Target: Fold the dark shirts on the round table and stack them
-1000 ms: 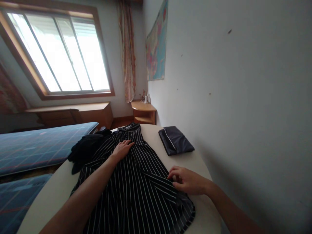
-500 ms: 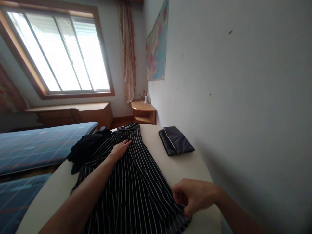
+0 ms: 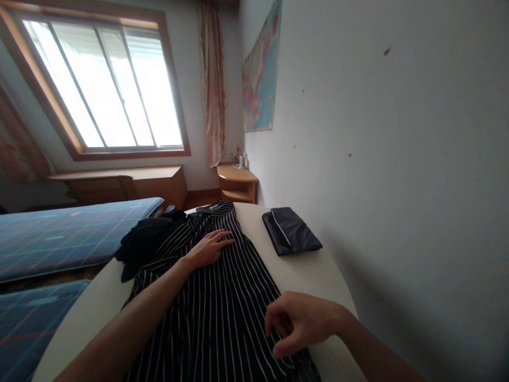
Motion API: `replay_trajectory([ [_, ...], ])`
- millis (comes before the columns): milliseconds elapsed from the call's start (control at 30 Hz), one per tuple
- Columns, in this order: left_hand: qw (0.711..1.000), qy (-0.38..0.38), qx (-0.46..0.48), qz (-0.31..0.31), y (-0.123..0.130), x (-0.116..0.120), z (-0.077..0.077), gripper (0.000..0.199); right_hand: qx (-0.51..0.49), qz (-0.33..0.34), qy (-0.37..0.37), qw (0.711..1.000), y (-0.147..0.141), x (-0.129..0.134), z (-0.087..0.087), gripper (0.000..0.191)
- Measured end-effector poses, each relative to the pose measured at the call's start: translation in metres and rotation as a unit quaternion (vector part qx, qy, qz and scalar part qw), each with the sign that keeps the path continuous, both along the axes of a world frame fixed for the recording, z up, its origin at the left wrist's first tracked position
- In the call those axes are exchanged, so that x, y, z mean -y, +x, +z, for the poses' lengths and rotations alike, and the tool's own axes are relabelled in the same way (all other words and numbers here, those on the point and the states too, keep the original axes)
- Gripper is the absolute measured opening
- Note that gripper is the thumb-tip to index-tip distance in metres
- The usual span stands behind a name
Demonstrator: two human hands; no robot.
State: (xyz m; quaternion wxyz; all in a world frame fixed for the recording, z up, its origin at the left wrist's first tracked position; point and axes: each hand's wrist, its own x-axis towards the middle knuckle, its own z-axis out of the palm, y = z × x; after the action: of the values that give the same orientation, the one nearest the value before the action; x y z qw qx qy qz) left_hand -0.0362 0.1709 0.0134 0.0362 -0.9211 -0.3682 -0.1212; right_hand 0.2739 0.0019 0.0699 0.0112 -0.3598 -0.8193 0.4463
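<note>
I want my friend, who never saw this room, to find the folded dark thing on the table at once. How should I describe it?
Find the pale, round-edged table beside the long wall. On it, toward the wall, lies a flat, folded dark bundle with one thin pale line. Unlike the white-striped garment and the loose black heap, it is compact and neatly folded.

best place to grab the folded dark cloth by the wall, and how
Probably by its near edge, coming from your side with the right hand, thumb on top, fingers under: the folded dark cloth lies flat, that edge faces you, and the light-edged fold farther left might slip open.
</note>
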Motion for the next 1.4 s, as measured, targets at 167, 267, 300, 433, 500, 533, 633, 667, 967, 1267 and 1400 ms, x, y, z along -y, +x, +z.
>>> replay_trajectory([
  [167, 0.992, 0.0, -0.024, -0.121, 0.015, 0.043, 0.014, 0.072, -0.024, -0.089, 0.168, 0.981, -0.012, -0.023, -0.011, 0.022],
  [267, 0.982, 0.006, -0.048, -0.183, 0.03, 0.074, 0.017, 0.067, -0.015, -0.139, 0.242, 0.96, -0.018, -0.047, -0.017, 0.022],
  [300, 0.979, 0.009, -0.053, -0.195, 0.034, 0.084, 0.018, 0.061, -0.01, -0.142, 0.251, 0.958, -0.021, -0.056, -0.019, 0.023],
  [433, 0.974, -0.006, -0.036, -0.225, 0.042, 0.116, 0.018, 0.036, 0.02, -0.138, 0.271, 0.952, -0.031, -0.082, -0.025, 0.024],
  [500, 0.976, -0.029, -0.008, -0.214, 0.039, 0.126, 0.017, 0.032, 0.015, -0.141, 0.291, 0.946, -0.037, -0.088, -0.028, 0.023],
  [533, 0.979, -0.042, 0.005, -0.201, 0.036, 0.13, 0.016, 0.031, 0.004, -0.145, 0.305, 0.941, -0.039, -0.089, -0.031, 0.023],
  [633, 0.982, -0.072, 0.016, -0.176, 0.028, 0.142, 0.014, 0.031, -0.024, -0.145, 0.339, 0.929, -0.044, -0.086, -0.041, 0.028],
  [667, 0.981, -0.077, 0.011, -0.175, 0.026, 0.147, 0.013, 0.032, -0.025, -0.137, 0.345, 0.928, -0.045, -0.084, -0.044, 0.03],
  [967, 0.968, -0.077, 0.072, -0.226, 0.028, 0.178, 0.012, 0.025, -0.021, -0.131, 0.361, 0.923, -0.042, -0.079, -0.062, 0.043],
  [1267, 0.969, -0.165, 0.083, -0.164, 0.015, 0.189, 0.021, 0.02, -0.016, -0.161, 0.366, 0.916, -0.042, -0.082, -0.063, 0.037],
  [1400, 0.975, -0.172, 0.006, -0.141, 0.017, 0.192, 0.019, 0.067, 0.014, -0.16, 0.368, 0.916, -0.042, -0.08, -0.057, 0.034],
])
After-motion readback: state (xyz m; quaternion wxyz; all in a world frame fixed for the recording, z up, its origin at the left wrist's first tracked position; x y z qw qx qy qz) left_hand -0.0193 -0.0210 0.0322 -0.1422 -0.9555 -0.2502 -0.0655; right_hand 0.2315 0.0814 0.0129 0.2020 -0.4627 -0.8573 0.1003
